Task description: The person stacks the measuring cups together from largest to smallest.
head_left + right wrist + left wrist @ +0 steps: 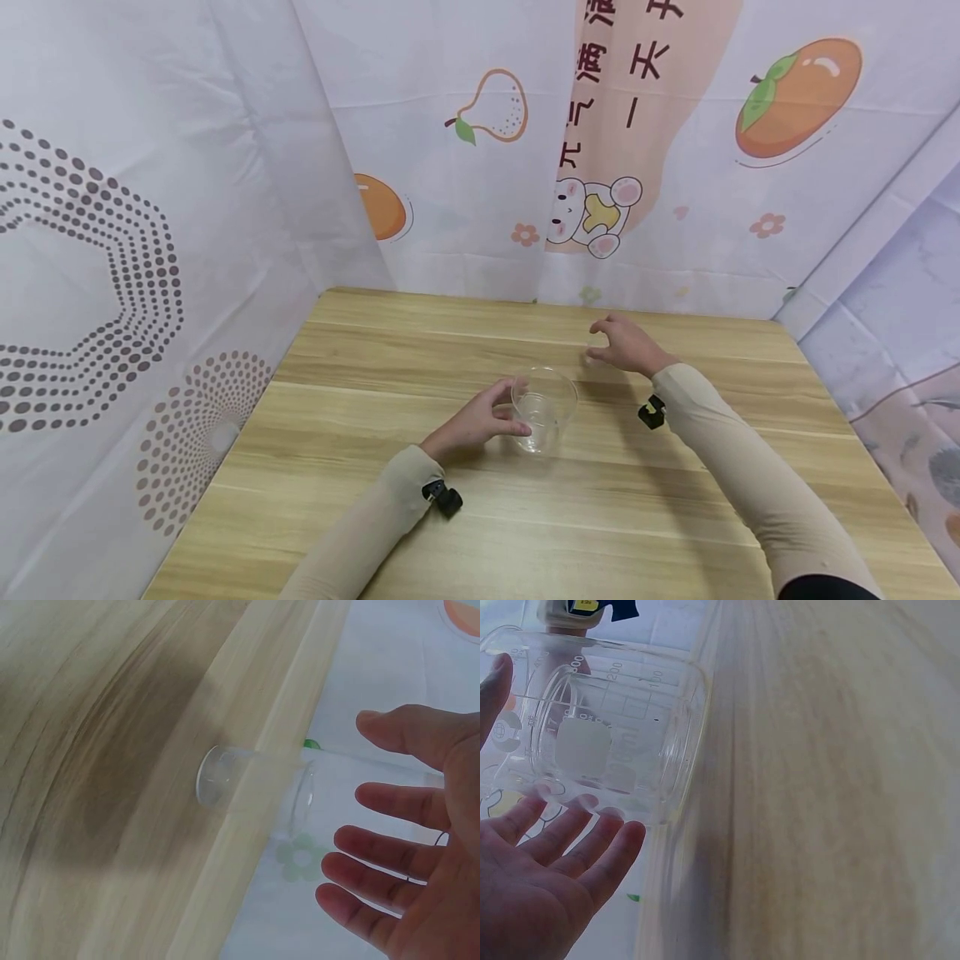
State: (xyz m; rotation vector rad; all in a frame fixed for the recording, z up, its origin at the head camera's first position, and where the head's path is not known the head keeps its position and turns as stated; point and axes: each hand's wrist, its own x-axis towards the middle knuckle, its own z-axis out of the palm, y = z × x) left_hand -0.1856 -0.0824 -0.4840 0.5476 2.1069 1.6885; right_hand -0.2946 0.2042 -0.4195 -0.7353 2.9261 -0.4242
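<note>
A clear glass beaker [567,410] with white measuring marks stands mid-table; a smaller clear vessel [585,746] appears to be inside it. My left hand [483,419] is at the beaker's left side, thumb in front and fingers behind, loosely spread. In the left wrist view its fingertips overlap the beaker's edge; firm contact cannot be told. Farther back and to the right, my right hand [628,346] reaches toward a small clear glass cup [259,787]. Its thumb and fingers are spread around the cup's side, and a gap shows in the right wrist view.
The wood-grain table [360,350] ends at a printed white curtain [450,208] at the back. More hanging cloth [247,125] borders the left side, and patterned fabric [915,275] hangs at right. A small black camera is strapped on each wrist.
</note>
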